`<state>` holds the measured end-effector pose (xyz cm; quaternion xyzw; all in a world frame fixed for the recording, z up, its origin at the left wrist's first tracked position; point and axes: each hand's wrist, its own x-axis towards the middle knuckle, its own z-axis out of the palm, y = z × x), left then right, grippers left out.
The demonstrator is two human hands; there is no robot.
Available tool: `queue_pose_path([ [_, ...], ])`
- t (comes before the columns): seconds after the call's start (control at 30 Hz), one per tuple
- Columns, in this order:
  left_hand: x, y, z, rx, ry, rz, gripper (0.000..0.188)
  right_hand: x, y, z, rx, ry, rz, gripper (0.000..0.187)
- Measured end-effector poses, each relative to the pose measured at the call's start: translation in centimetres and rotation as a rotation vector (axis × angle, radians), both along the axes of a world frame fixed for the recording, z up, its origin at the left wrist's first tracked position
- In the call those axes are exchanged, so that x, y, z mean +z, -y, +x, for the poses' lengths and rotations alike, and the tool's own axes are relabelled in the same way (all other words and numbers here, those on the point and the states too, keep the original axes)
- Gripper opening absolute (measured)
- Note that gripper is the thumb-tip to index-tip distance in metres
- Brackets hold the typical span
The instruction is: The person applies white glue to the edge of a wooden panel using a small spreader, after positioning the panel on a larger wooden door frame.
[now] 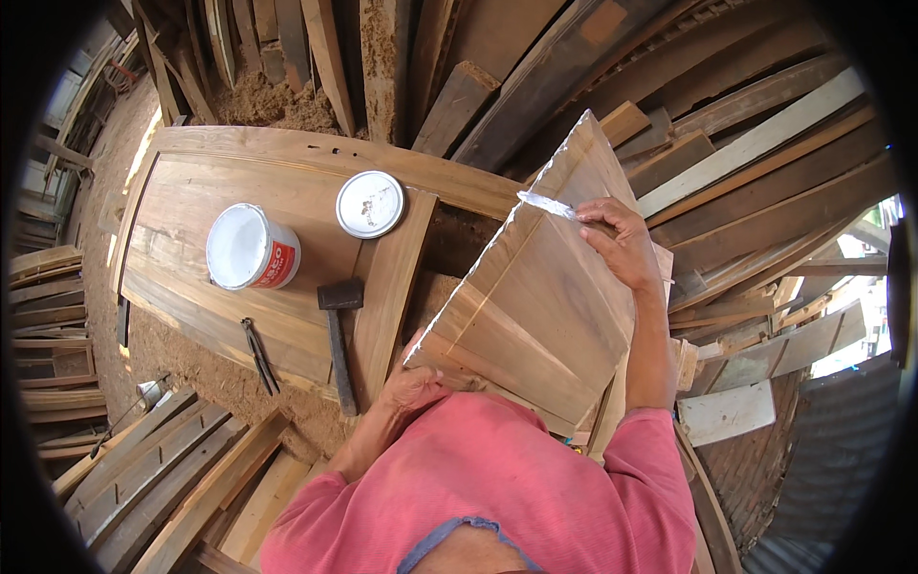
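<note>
**A held board point(540, 297) with one edge smeared white**

Around us the largest things are the piles of old planks point(746, 206), which lean and lie on many sides. Next comes a big wooden panel point(287, 191), lying flat and carrying several things. Close to it is the person in a pink shirt point(478, 450). After this comes the board: it stands tilted before the person's chest, to the right of the panel, and the white runs in a rough line along its left edge.

On the panel I see an open bucket point(275, 260) with a red label, white inside. Nearer to the person lies a hammer point(339, 349), its long handle toward us. A round white lid point(371, 204) with brownish spots lies beyond the hammer. Dark pliers point(258, 354) rest to the hammer's left.

The left hand point(413, 387) is closed around the board's lower left corner, though some fingers I cannot see. The right hand point(620, 239) is pinching a small tool point(548, 205), thickly covered with white, whose tip reaches the white edge; its exact kind I cannot tell.
</note>
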<state>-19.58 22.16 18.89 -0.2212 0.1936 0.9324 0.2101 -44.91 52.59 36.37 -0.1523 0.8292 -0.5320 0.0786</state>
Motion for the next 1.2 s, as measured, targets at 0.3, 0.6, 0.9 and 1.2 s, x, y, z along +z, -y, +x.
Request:
queue_pose_path([
  [0.3, 5.3, -1.0, -0.6, -0.238, -0.354, -0.302, 0.055, 0.8, -4.5, -2.4, -0.471, -0.175, -0.151, 0.018],
  [0.6, 9.1, -1.9, -1.5, -0.280, -0.582, -0.354, 0.039, 13.5, -1.6, -10.5, -0.164, -0.098, 0.645, 0.018],
  [0.9, 8.6, -1.8, -1.5, -0.271, -0.601, -0.360, 0.041, 11.6, 4.7, -21.3, 0.212, -0.091, 1.146, 0.020],
  [1.2, 7.9, -1.6, -1.8, -0.218, -0.606, -0.381, 0.043, 4.8, 9.0, -22.7, 0.170, 0.027, 1.634, 0.021],
])
